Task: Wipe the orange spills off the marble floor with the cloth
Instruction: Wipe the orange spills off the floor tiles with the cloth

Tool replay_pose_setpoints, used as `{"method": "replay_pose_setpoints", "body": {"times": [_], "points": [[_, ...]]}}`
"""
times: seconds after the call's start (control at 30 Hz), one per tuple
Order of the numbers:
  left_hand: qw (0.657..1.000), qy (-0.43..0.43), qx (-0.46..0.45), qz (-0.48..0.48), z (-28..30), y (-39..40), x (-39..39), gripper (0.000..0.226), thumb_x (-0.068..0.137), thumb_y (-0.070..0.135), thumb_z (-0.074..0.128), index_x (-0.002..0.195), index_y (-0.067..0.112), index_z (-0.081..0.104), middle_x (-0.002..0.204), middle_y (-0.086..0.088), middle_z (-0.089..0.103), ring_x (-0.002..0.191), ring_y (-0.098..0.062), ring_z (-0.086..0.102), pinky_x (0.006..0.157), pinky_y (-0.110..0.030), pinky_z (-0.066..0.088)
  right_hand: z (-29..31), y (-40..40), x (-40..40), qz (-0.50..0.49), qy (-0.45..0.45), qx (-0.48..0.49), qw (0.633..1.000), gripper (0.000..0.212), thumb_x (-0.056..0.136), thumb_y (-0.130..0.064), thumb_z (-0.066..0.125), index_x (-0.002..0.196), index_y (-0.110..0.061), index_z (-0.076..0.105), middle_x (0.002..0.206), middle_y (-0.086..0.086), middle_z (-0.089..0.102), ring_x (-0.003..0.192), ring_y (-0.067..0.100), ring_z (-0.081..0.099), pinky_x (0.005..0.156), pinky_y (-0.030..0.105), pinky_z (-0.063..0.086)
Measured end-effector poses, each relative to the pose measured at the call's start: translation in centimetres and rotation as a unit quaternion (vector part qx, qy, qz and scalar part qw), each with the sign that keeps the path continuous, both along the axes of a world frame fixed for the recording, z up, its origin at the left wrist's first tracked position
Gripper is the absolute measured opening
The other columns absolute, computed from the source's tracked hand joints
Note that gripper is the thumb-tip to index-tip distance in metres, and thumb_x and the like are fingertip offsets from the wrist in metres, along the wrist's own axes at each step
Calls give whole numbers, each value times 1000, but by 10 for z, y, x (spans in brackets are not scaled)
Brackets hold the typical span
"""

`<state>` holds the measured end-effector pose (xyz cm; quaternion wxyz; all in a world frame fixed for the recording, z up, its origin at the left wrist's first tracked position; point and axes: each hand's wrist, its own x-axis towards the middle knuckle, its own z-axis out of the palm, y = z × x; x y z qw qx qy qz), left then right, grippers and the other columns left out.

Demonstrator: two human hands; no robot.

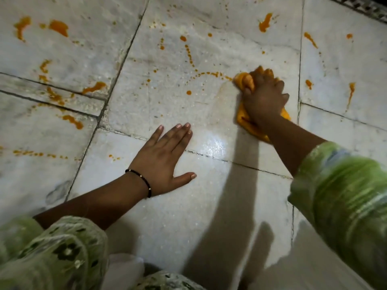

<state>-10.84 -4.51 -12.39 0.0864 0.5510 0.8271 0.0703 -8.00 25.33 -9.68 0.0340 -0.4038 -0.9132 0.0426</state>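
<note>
A person crouched over a marble floor (171,222) presses an orange cloth (243,80) against the stone with the right hand (264,96), fingers curled tightly around the bunched fabric. The cloth sticks out past the knuckles at the far side and again under the wrist nearer the camera, its colour close to that of the spills. It sits on the large middle slab, just left of a seam that runs away from the camera.

The left hand (165,159) lies flat on the floor, palm down, fingers straight and close together, thumb spread to the side, holding nothing. It rests across a seam between two slabs, well apart from the cloth. A thin black bracelet (139,180) with small pale beads circles that wrist. Both arms come out of loose green sleeves (343,197) with a darker flower pattern.

Orange spills (59,27) dot most of the far floor: thick blobs at upper left, a curved trail of drops (206,74) that ends right at the cloth, a single drop (188,92) left of it, a splash (265,23) near the top and long streaks (351,92) on the slab to the right. More smears line the seams at left. The stone between the two hands shines wet under a bright glare, and the arms' shadows fall across it toward the camera.
</note>
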Motion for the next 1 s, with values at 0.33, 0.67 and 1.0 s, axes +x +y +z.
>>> {"method": "replay_pose_setpoints", "body": {"times": [0.33,0.67,1.0], "points": [[1000,3,6,-1,2,1,0,90,86,70,28,151,9,15,159,-6,10,146,-19,10,117,-46,9,4,-47,68,270,-1,-6,963,57,83,-51,36,137,-38,43,142,-8,48,117,32,42,86,42,28],[1000,7,-6,4,3,2,1,90,85,69,30,151,9,15,159,-6,9,147,-18,7,117,-47,11,0,-60,-37,191,-15,-65,979,52,94,-46,42,145,-36,31,154,-8,28,142,23,18,107,57,13],[1000,5,-1,5,1,1,2,90,87,70,28,151,9,13,159,-6,8,147,-18,6,118,-47,9,1,-17,58,116,-12,-36,992,56,88,-47,39,143,-37,32,156,-3,26,141,31,23,106,54,17]]}}
